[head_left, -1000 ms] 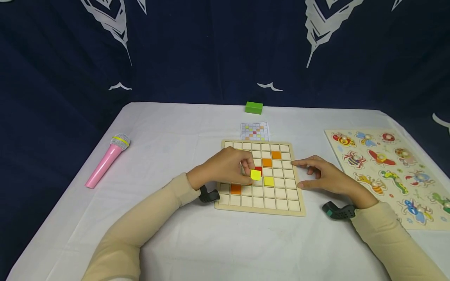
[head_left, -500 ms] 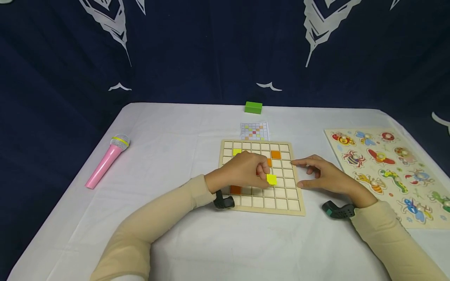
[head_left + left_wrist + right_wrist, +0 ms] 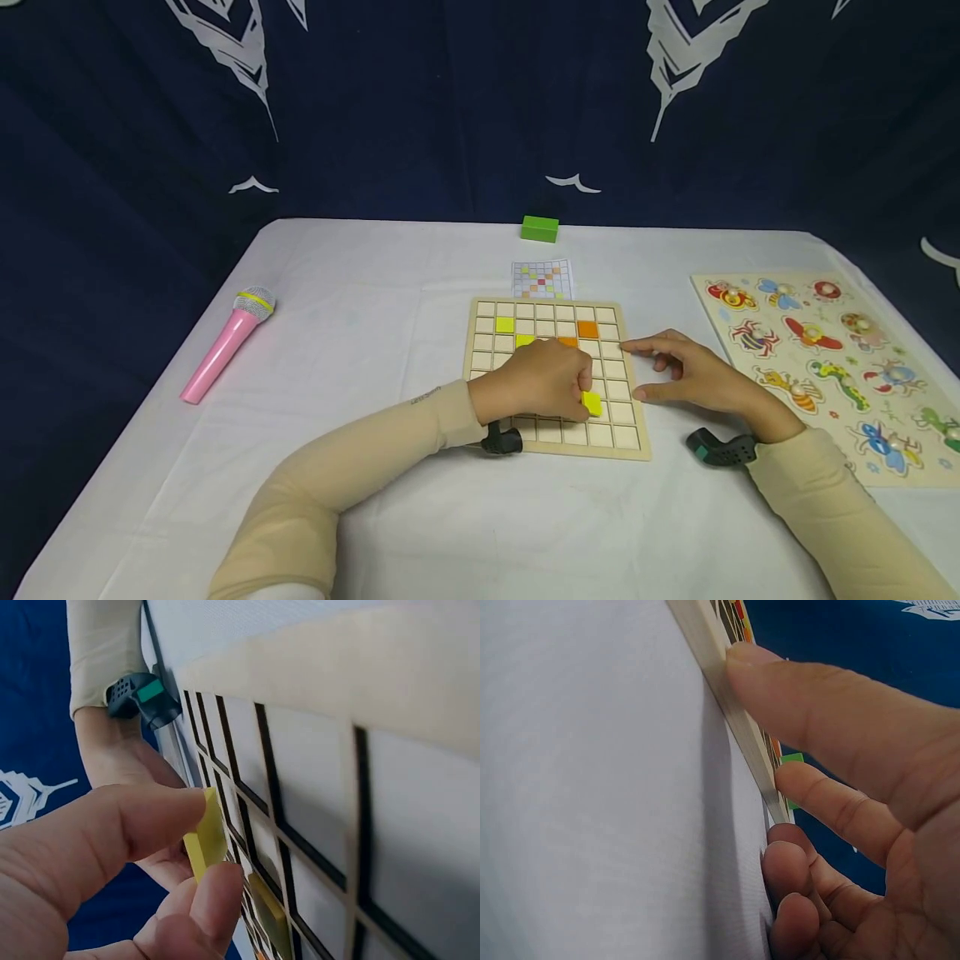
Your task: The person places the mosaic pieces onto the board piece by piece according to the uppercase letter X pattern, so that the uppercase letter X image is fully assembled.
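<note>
My left hand (image 3: pixel 534 379) pinches a yellow square tile (image 3: pixel 592 404) between thumb and fingers, over the lower right part of a wooden grid board (image 3: pixel 480 304). In the left wrist view the tile (image 3: pixel 208 836) is tilted and stands out from the grid. Another yellow tile (image 3: pixel 268 911) lies in a cell beneath the fingers. Two yellow tiles and orange tiles (image 3: pixel 588 329) show in the upper cells; my left hand hides cells at the middle and lower left. With thumb and index finger extended, my right hand (image 3: pixel 697 375) touches the board's right edge.
Behind the board lies a small printed pattern card (image 3: pixel 542 280), with a green block (image 3: pixel 540 229) farther back. A pink toy microphone (image 3: pixel 232 342) lies at the left. An insect puzzle board (image 3: pixel 817 375) is on the right, partly behind my right arm.
My left hand has moved right and toward the near side of the board, carrying the yellow tile. Upper left yellow tiles have come into view. The right hand stays put.
</note>
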`<state>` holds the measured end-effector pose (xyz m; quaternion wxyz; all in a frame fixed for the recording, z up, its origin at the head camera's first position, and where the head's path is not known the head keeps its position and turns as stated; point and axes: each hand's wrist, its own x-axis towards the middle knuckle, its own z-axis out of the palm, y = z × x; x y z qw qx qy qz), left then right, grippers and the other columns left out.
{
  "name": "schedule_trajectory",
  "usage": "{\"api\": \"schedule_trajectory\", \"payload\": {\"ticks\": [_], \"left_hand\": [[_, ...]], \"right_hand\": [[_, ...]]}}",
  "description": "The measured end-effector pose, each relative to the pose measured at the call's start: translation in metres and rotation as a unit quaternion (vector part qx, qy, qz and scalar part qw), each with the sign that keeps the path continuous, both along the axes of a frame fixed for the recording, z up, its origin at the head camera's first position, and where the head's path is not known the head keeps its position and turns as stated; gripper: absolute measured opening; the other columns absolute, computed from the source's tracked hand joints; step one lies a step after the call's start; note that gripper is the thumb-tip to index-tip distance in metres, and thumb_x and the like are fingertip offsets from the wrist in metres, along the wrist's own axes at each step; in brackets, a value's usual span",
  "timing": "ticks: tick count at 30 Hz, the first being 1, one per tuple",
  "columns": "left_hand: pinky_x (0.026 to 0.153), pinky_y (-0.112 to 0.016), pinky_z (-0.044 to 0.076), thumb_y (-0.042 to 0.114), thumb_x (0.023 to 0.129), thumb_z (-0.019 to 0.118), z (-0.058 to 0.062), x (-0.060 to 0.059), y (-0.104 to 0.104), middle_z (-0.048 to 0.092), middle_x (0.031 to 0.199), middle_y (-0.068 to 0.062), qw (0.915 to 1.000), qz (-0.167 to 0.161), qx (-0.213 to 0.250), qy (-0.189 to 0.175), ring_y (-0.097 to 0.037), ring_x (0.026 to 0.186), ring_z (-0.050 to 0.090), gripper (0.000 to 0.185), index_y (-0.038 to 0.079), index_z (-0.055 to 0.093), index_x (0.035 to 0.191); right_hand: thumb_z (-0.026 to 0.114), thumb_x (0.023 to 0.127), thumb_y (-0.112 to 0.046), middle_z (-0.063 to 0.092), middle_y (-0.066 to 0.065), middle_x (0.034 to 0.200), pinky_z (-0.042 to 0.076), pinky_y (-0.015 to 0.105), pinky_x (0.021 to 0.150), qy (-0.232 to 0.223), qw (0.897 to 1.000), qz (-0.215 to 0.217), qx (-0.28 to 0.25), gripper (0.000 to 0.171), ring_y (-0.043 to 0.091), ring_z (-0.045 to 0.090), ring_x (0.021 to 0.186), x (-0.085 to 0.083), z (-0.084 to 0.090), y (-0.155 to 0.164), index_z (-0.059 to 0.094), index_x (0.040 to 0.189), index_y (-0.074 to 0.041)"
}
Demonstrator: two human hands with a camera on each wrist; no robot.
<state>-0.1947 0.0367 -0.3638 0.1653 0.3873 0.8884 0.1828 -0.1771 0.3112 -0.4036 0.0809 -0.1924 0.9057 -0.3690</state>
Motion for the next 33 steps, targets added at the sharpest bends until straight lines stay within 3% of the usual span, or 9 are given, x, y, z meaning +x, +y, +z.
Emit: {"api": "schedule_trajectory", "payload": {"ticks": [4, 23, 28, 33], "left_hand": [[0.062, -0.024, 0.051, 0.017, 0.085, 0.087, 0.0, 0.002, 0.004, 0.069, 0.077, 0.013, 0.9999, 0.001, -0.009, -0.004, -0.005, 0.077, 0.064, 0.018, 0.013, 0.076, 0.1], [0.06, -0.025, 0.05, 0.023, 0.088, 0.086, -0.002, 0.005, 0.01, 0.068, 0.08, 0.012, 0.9988, -0.015, -0.045, 0.016, -0.007, 0.076, 0.062, 0.02, 0.015, 0.077, 0.103], [0.062, -0.025, 0.051, 0.021, 0.091, 0.08, -0.003, 0.005, -0.005, 0.072, 0.083, 0.016, 0.9999, -0.007, -0.008, 0.007, -0.003, 0.077, 0.064, 0.02, 0.017, 0.077, 0.111], [0.066, -0.026, 0.05, 0.019, 0.097, 0.075, -0.008, 0.003, -0.033, 0.072, 0.087, 0.017, 0.9975, 0.006, 0.067, 0.023, 0.0, 0.073, 0.061, 0.019, 0.018, 0.077, 0.115]], "right_hand": [[0.089, 0.088, -0.01, 0.053, 0.009, 0.109, 0.039, 0.026, 0.073, -0.001, 1.0, 0.001, -0.001, 0.066, 0.017, 0.043, 0.091, 0.0, 0.0, -0.001, 0.062, 0.147, 0.004], [0.089, 0.089, -0.011, 0.052, 0.007, 0.108, 0.04, 0.026, 0.073, 0.002, 1.0, 0.004, -0.001, 0.066, 0.016, 0.044, 0.09, 0.002, -0.002, 0.0, 0.062, 0.147, 0.003], [0.089, 0.089, -0.011, 0.053, 0.008, 0.11, 0.04, 0.026, 0.073, -0.001, 1.0, 0.001, -0.003, 0.066, 0.016, 0.044, 0.09, 0.004, -0.002, 0.0, 0.062, 0.147, 0.003], [0.089, 0.089, -0.012, 0.055, 0.01, 0.113, 0.041, 0.026, 0.074, -0.004, 1.0, -0.004, -0.001, 0.066, 0.017, 0.045, 0.092, 0.004, -0.002, -0.001, 0.062, 0.147, 0.003]]}}
